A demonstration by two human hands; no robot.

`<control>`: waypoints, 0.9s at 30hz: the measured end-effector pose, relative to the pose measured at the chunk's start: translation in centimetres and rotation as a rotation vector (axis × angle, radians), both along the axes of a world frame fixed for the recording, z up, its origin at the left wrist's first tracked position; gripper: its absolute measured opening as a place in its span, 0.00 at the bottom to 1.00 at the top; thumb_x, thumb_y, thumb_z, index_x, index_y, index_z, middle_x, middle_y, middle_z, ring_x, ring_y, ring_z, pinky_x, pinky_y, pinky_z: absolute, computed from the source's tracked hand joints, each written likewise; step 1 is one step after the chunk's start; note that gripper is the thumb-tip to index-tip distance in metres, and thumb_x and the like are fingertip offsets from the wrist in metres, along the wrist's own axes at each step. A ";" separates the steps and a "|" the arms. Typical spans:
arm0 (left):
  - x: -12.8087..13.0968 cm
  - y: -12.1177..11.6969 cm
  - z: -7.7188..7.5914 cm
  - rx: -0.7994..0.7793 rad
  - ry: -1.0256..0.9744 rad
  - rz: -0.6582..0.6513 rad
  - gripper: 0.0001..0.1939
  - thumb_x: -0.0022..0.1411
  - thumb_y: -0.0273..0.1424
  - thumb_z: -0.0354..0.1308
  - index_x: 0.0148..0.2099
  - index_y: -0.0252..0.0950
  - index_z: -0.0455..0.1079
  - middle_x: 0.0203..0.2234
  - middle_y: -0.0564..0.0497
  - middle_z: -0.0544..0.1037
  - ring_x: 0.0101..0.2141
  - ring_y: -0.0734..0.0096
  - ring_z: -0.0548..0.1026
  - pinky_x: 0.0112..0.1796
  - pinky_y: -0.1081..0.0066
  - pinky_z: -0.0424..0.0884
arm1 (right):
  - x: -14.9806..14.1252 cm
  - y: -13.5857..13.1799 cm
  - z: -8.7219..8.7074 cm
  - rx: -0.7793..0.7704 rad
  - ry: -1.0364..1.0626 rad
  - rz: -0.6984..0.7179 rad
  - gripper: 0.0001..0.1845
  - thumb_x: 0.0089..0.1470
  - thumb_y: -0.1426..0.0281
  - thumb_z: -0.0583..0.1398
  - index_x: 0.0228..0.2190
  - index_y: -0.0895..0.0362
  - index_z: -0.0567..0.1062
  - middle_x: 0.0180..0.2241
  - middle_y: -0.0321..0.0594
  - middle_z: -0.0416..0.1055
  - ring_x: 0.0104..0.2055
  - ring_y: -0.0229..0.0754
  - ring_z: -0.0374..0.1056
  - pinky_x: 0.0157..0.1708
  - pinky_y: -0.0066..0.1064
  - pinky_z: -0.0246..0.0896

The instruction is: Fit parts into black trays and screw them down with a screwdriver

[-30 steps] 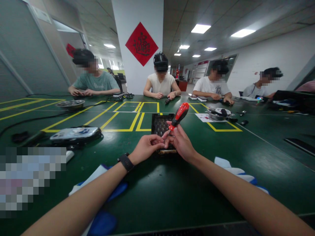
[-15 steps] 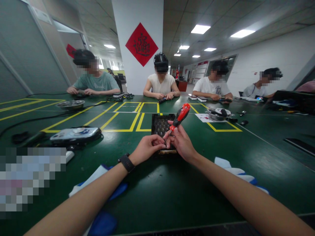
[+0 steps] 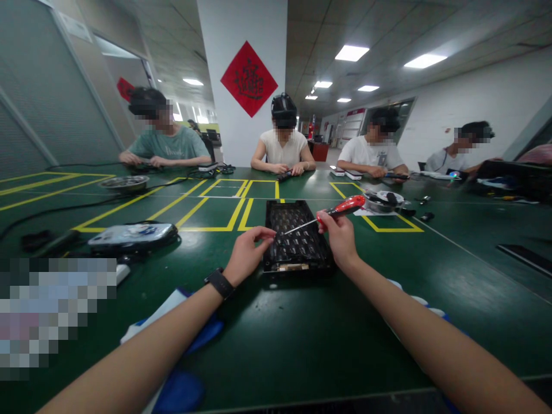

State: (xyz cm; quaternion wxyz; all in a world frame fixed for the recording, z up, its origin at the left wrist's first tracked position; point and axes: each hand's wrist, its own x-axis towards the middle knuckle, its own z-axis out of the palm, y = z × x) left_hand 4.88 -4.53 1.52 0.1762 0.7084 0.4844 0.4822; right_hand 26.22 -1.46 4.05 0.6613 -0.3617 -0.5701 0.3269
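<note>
My right hand (image 3: 342, 238) grips a screwdriver (image 3: 347, 205) with a red and black handle. Its thin metal shaft slants left and down over a black rectangular housing (image 3: 297, 244) with a patterned interior and a pale strip at the near end. At the screwdriver's tip, the fingers of my left hand (image 3: 248, 253) are pinched together above the housing's left edge. Whatever they hold, if anything, is too small to make out. A dark watch is on my left wrist.
White and blue gloves (image 3: 202, 336) lie under my left forearm, more under the right. A phone-like device (image 3: 138, 234) rests on the left. Metal bowls (image 3: 383, 201) stand farther back on the green table (image 3: 276, 351). Several people work across from me.
My right hand has moved right, tipping the screwdriver from steep to nearly level. My left hand has shifted slightly left and up, so more of the housing shows.
</note>
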 end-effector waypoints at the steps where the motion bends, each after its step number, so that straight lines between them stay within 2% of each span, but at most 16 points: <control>1: -0.3 0.3 -0.2 -0.011 0.005 0.037 0.10 0.54 0.33 0.55 0.38 0.35 0.71 0.30 0.50 0.74 0.31 0.72 0.70 0.35 0.72 0.65 | 0.3 0.5 -0.3 -0.013 -0.007 -0.037 0.16 0.45 0.59 0.59 0.28 0.60 0.74 0.23 0.36 0.67 0.24 0.34 0.61 0.27 0.28 0.58; 5: -0.9 0.9 -0.9 -0.090 0.077 0.124 0.12 0.52 0.35 0.57 0.37 0.34 0.71 0.19 0.56 0.65 0.22 0.76 0.63 0.25 0.75 0.59 | 1.3 2.1 -1.5 -0.054 -0.143 -0.081 0.17 0.43 0.59 0.60 0.30 0.61 0.75 0.27 0.40 0.72 0.30 0.41 0.66 0.35 0.33 0.60; 11: -0.7 0.8 -1.3 -0.188 0.120 0.067 0.13 0.52 0.36 0.55 0.38 0.34 0.70 0.18 0.57 0.65 0.21 0.75 0.63 0.24 0.74 0.57 | 2.0 3.1 -2.7 -0.062 -0.240 -0.109 0.19 0.43 0.59 0.60 0.32 0.61 0.75 0.31 0.42 0.74 0.34 0.43 0.68 0.40 0.36 0.60; 16: -0.9 1.1 -1.7 -0.222 0.071 0.048 0.11 0.52 0.35 0.54 0.36 0.35 0.70 0.17 0.57 0.65 0.20 0.75 0.63 0.24 0.74 0.56 | 1.9 3.0 -2.8 -0.071 -0.226 -0.092 0.19 0.43 0.58 0.60 0.31 0.61 0.75 0.29 0.41 0.74 0.32 0.42 0.68 0.39 0.35 0.60; 21: -0.9 1.1 -1.6 -0.202 0.080 0.029 0.10 0.53 0.34 0.53 0.35 0.35 0.71 0.17 0.57 0.64 0.20 0.76 0.62 0.24 0.75 0.56 | 1.6 2.5 -1.9 -0.090 -0.057 -0.109 0.17 0.43 0.58 0.60 0.28 0.61 0.75 0.25 0.39 0.72 0.29 0.39 0.66 0.33 0.31 0.59; 25: -0.6 0.8 -1.0 -0.064 0.167 0.065 0.11 0.53 0.35 0.55 0.37 0.36 0.72 0.24 0.53 0.68 0.27 0.72 0.66 0.30 0.72 0.62 | 1.3 1.7 -1.3 -0.195 0.058 -0.074 0.18 0.43 0.56 0.60 0.25 0.60 0.74 0.21 0.37 0.70 0.26 0.37 0.65 0.25 0.27 0.55; 27: -0.5 0.5 -0.6 -0.001 0.186 0.033 0.12 0.53 0.37 0.56 0.37 0.37 0.72 0.30 0.51 0.71 0.33 0.70 0.68 0.37 0.69 0.63 | 1.1 1.4 -1.2 -0.218 0.103 -0.037 0.18 0.43 0.56 0.60 0.24 0.60 0.74 0.20 0.37 0.70 0.25 0.36 0.64 0.23 0.26 0.53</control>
